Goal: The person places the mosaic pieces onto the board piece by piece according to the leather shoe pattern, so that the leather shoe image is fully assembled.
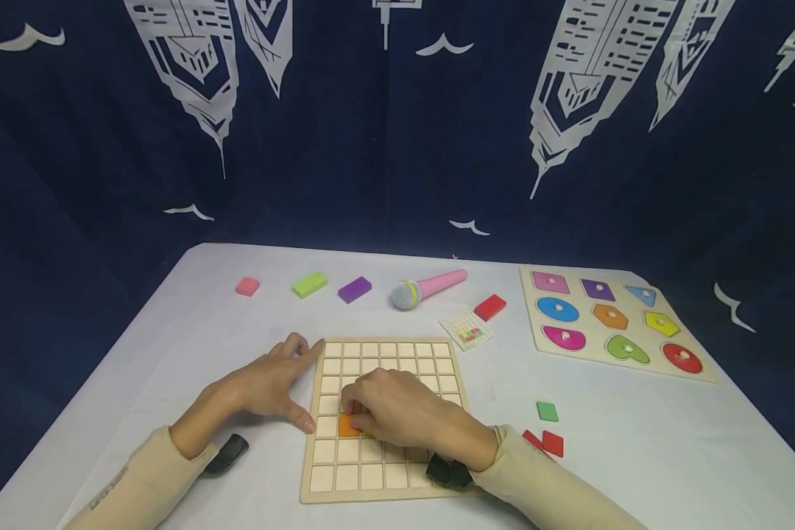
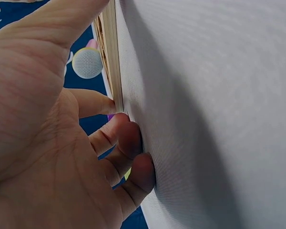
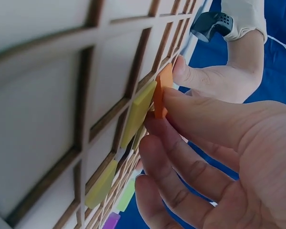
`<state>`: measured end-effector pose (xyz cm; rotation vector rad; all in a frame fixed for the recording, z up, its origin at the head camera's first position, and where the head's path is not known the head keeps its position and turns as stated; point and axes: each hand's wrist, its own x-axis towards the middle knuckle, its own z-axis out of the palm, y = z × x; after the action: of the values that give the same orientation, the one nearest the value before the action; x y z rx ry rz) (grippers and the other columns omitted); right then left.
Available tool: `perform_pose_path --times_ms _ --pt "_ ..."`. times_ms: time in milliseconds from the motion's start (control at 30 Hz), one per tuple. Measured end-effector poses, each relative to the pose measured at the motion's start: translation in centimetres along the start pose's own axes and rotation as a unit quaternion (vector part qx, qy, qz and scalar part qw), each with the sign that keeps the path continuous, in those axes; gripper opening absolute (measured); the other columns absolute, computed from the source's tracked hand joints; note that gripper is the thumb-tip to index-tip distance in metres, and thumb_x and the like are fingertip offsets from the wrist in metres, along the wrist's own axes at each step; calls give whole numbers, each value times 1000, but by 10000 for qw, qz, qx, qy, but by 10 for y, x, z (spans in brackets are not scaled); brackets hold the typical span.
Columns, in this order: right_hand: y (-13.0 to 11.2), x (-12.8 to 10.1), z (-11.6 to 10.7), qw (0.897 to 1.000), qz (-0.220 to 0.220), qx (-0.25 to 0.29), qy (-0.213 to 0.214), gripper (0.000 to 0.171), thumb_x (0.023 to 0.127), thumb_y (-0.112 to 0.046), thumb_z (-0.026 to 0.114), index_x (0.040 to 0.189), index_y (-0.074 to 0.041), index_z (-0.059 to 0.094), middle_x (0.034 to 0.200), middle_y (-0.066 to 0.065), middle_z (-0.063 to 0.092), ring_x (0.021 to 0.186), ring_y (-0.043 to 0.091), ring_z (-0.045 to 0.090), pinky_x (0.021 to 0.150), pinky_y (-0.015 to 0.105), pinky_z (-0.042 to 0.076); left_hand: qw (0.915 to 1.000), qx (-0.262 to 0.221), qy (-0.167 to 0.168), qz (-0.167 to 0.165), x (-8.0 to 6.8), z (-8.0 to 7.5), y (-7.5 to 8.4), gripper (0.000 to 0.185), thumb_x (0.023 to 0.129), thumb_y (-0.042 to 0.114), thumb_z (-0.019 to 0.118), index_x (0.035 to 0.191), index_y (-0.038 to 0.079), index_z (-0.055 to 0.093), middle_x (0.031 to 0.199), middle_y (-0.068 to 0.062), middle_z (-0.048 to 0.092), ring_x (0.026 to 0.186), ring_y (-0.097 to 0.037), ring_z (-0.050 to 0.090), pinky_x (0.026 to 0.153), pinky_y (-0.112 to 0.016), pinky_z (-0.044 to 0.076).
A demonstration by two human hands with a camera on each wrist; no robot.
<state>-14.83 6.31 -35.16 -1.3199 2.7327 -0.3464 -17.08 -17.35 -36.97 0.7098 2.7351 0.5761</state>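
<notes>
A wooden grid board (image 1: 347, 477) lies flat on the white table. My right hand (image 1: 404, 408) is over its middle, pinching an orange square tile (image 3: 164, 86) between thumb and fingers. The tile stands tilted at a cell in the board's left part, beside a yellow tile (image 3: 139, 112). Another yellow tile (image 3: 102, 183) is on the grid in the right wrist view; in the head view my right hand mostly covers both. My left hand (image 1: 268, 383) rests at the board's left edge, thumb and index finger spread against it, the other fingers loosely bent on the tablecloth.
Beyond the board are a pattern card (image 1: 466, 330), a red block (image 1: 490, 307), a toy microphone (image 1: 430, 287), and purple (image 1: 354, 289), lime (image 1: 309, 285) and pink blocks (image 1: 247, 286). Rightward lie a knobbed shape puzzle (image 1: 589, 346), a green tile (image 1: 547, 411) and red tiles (image 1: 553, 443).
</notes>
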Motion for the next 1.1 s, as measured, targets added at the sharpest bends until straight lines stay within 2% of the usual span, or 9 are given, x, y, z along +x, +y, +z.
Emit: perform_pose_path --times_ms 167,333,467,600,700,833,1100 --pt "0 -2 -1 9999 -136 -63 -81 8 90 -16 75 87 -20 81 83 -11 66 74 -2 53 66 14 46 10000 -8 -18 -37 -1 0 1 128 59 55 90 157 1 27 121 -6 36 104 -22 41 86 -35 42" --pt "0 -5 -5 9989 -290 -198 -299 11 89 -19 76 99 -19 82 83 -11 66 76 -2 52 68 13 46 10000 -48 -36 -76 -1 1 1 128 59 55 90 157 2 27 121 -6 36 104 -22 41 86 -36 42" --pt "2 -9 -8 9972 -537 -238 -473 13 90 -22 75 101 -18 82 87 -11 67 83 -1 56 76 14 48 10000 -44 -50 -37 0 0 1 128 60 55 90 157 2 27 121 -7 36 104 -22 42 86 -35 42" --pt "7 -16 -10 9953 -726 -99 -627 19 92 -26 73 109 -19 79 100 -9 69 96 2 59 87 17 49 10000 -34 -59 -69 1 0 1 128 60 54 90 157 2 26 120 -6 36 105 -23 42 86 -36 42" --pt "12 -27 -15 9955 -638 136 -680 29 94 -29 71 121 -21 74 111 -9 68 105 3 59 93 21 49 10000 -30 -48 -39 1 -1 1 128 59 53 91 157 2 27 120 -6 36 105 -23 42 86 -36 42" --pt "25 -47 -22 9960 -473 476 -585 30 96 -30 69 123 -20 72 115 -10 68 109 4 59 96 26 49 10000 -70 4 -14 1 0 1 128 58 52 92 157 2 28 120 -6 36 105 -23 42 86 -36 42" --pt "71 -94 -31 9922 284 1185 -263 29 93 -29 72 118 -15 72 108 -9 69 97 5 62 89 30 53 10000 -69 17 -12 0 0 0 129 58 53 91 157 2 27 121 -7 36 105 -23 42 87 -36 43"
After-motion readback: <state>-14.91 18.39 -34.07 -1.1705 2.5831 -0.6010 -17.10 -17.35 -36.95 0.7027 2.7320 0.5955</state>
